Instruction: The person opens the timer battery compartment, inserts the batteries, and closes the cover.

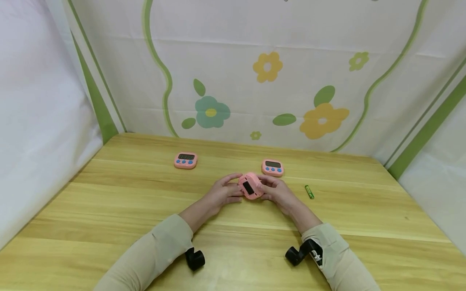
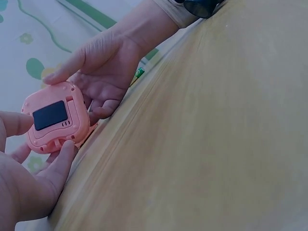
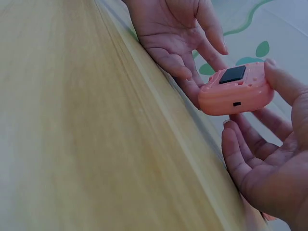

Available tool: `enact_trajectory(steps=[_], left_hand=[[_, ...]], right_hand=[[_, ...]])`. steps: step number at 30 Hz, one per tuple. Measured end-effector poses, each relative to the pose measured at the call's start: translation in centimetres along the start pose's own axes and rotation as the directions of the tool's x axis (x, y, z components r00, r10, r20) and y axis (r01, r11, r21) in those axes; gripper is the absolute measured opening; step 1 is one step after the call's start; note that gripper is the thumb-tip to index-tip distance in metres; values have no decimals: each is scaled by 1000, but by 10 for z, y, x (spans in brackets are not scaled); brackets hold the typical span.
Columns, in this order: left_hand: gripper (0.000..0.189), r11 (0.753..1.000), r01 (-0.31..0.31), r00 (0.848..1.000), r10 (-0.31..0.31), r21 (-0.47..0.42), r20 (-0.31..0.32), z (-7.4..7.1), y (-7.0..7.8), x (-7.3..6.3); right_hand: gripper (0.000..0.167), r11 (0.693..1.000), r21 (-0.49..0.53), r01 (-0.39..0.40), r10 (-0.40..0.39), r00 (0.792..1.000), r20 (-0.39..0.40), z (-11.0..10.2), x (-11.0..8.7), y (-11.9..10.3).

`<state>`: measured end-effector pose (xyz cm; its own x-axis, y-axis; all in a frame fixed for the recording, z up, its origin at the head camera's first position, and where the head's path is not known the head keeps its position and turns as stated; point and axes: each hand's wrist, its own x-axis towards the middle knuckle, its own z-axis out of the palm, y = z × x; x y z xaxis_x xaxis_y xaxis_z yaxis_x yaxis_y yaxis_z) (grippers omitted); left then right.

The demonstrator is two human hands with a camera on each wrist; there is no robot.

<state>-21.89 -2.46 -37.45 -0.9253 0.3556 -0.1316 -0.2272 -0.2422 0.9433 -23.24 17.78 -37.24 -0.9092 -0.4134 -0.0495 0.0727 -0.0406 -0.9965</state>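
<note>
The right hand (image 1: 279,194) grips a pink timer (image 1: 248,187) between thumb and fingers, above the middle of the worktop (image 1: 247,250), and the left hand (image 1: 220,193) touches the timer's side with its fingers; whether it also grips, I cannot tell. Beyond them, nearer to the far edge, lie a second timer (image 1: 186,161) at left and a third timer (image 1: 272,168) at right; a battery (image 1: 309,192) lies between the right hand and the right edge.

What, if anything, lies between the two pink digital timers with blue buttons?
In the head view, only bare wooden table lies between the left digital timer and the right digital timer.
</note>
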Motion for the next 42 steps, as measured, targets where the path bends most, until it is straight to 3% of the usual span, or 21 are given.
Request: enact_trajectory(steps=[7,15,22,29,36,42], left_hand=[[43,999,4,999,-2,-44,34,0,1,0],[47,996,-6,997,12,-87,72,0,3,-1],[54,996,-16,995,24,-83,95,1,2,-1],[55,999,-7,996,10,-33,89,0,-1,1],[56,999,35,998,-36,26,51,2,0,2],[60,997,33,998,-36,67,46,1,1,2]], right_hand=[[58,1000,-5,-23,24,992,122,-1,0,-1],[65,994,-53,-90,97,984,148,0,-2,-3],[59,992,-124,-31,45,992,118,1,-1,1],[60,967,-251,-42,54,998,41,1,-1,0],[68,967,-247,-59,76,995,59,2,-2,-3],[64,968,-243,-62,78,995,56,-1,0,-2]])
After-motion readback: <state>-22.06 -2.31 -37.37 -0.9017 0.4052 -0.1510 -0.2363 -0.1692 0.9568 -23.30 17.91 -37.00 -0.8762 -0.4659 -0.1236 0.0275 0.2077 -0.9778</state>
